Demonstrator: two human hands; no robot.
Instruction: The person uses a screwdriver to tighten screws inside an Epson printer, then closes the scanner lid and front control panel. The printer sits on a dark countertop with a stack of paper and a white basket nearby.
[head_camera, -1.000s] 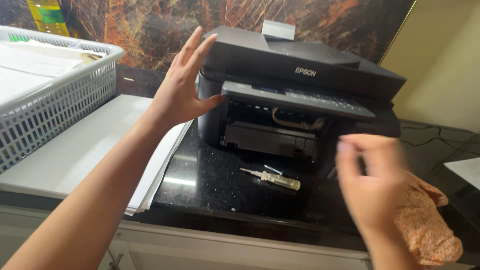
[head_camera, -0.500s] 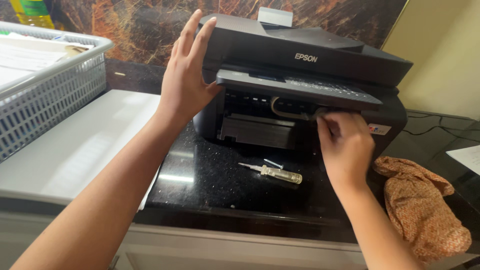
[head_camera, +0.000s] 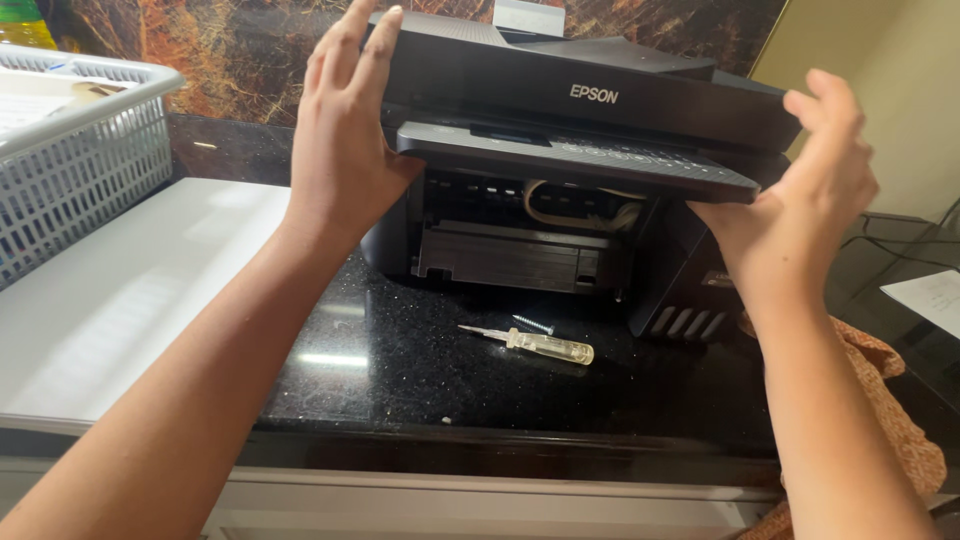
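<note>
A black printer (head_camera: 560, 160), long axis left to right and front turned toward the camera, is flanked on the dark bench (head_camera: 420, 380) by the left hand (head_camera: 345, 150) and right hand (head_camera: 800, 190), each grip spread flat against its sides.

Counter (head_camera: 400, 380) before printer (head_camera: 560, 110) open; screwdriver (head_camera: 535, 344), screw (head_camera: 533, 325) lie there.

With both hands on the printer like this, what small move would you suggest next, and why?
Probably raise the scanner lid a little further: the left hand and right hand flank the black printer, and its open front already shows inner parts, with a screwdriver lying ready.
</note>
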